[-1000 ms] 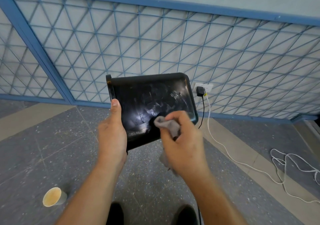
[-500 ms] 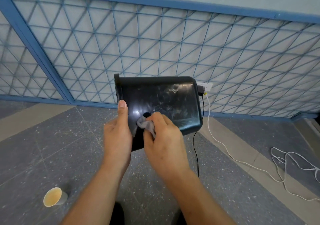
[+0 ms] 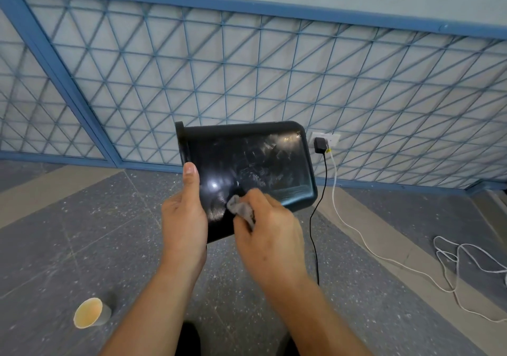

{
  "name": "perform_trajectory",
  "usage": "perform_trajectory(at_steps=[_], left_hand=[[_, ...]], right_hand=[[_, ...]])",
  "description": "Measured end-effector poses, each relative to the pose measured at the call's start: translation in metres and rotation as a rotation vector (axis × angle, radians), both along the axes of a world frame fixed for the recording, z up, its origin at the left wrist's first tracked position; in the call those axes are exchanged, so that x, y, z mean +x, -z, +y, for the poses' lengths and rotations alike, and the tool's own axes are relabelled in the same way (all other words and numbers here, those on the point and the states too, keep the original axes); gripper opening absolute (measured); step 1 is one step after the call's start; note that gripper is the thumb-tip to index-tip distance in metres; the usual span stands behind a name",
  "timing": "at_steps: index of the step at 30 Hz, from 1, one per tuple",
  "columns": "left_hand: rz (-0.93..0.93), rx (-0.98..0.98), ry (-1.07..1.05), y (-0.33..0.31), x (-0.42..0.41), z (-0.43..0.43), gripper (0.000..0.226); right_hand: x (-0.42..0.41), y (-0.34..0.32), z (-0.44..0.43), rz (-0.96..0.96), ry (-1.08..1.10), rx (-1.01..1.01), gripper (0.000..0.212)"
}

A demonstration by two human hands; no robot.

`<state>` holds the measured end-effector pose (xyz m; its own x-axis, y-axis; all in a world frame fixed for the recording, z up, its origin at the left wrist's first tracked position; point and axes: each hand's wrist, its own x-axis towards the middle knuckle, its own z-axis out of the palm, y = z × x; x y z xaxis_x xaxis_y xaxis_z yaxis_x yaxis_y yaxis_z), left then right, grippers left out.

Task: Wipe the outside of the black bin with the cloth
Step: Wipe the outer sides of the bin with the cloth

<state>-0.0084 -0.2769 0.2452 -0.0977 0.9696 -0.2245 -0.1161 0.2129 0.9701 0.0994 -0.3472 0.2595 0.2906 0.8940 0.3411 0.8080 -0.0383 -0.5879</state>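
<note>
The black bin (image 3: pixel 255 161) is held in the air on its side, rim to the left and base to the right, its glossy flat wall facing me with pale wipe smears. My left hand (image 3: pixel 183 218) grips its lower left edge near the rim, thumb up along the wall. My right hand (image 3: pixel 270 229) presses a small grey cloth (image 3: pixel 240 207) against the lower middle of that wall. The bin's lower edge is hidden behind both hands.
A paper cup (image 3: pixel 89 313) lies on the speckled floor at lower left. A black charger (image 3: pixel 319 145) sits in a wall socket behind the bin, its black cable (image 3: pixel 315 224) and a white cable (image 3: pixel 384 257) trailing over the floor at right. A blue lattice grille (image 3: pixel 247 67) covers the wall.
The bin has shifted right and turned more level. My right hand moved the cloth left along the wall, then slightly back right and down.
</note>
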Motion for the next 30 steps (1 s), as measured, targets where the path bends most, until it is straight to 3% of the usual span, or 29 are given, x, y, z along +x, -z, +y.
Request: perform_trajectory(at_steps=[3, 8, 12, 15, 19, 24, 28, 30], left_hand=[[0.016, 0.039, -0.009, 0.001, 0.001, -0.001, 0.109], [0.048, 0.117, 0.009, 0.001, 0.005, -0.003, 0.09], [0.018, 0.096, 0.025, 0.005, 0.001, 0.0, 0.11], [-0.019, 0.08, 0.026, 0.004, 0.001, -0.001, 0.111], [0.012, 0.115, 0.049, 0.001, 0.008, -0.006, 0.085], [0.04, 0.103, 0.072, -0.002, 0.006, -0.007, 0.116], [0.018, 0.099, 0.068, 0.001, 0.005, -0.005, 0.112], [0.028, 0.119, 0.059, 0.003, 0.007, -0.006, 0.09]], right_hand=[[-0.018, 0.0, 0.0, -0.009, -0.071, -0.003, 0.006], [-0.005, -0.01, 0.014, 0.054, -0.013, 0.048, 0.01], [0.005, -0.006, 0.002, 0.056, 0.044, 0.015, 0.003], [-0.01, -0.002, -0.003, 0.042, -0.031, -0.001, 0.002], [-0.014, -0.011, 0.011, 0.058, -0.033, 0.056, 0.007], [0.009, -0.011, 0.008, 0.105, 0.061, 0.059, 0.007], [-0.011, -0.007, -0.001, 0.049, -0.016, 0.021, 0.01], [-0.018, -0.011, 0.005, 0.058, -0.041, 0.054, 0.011]])
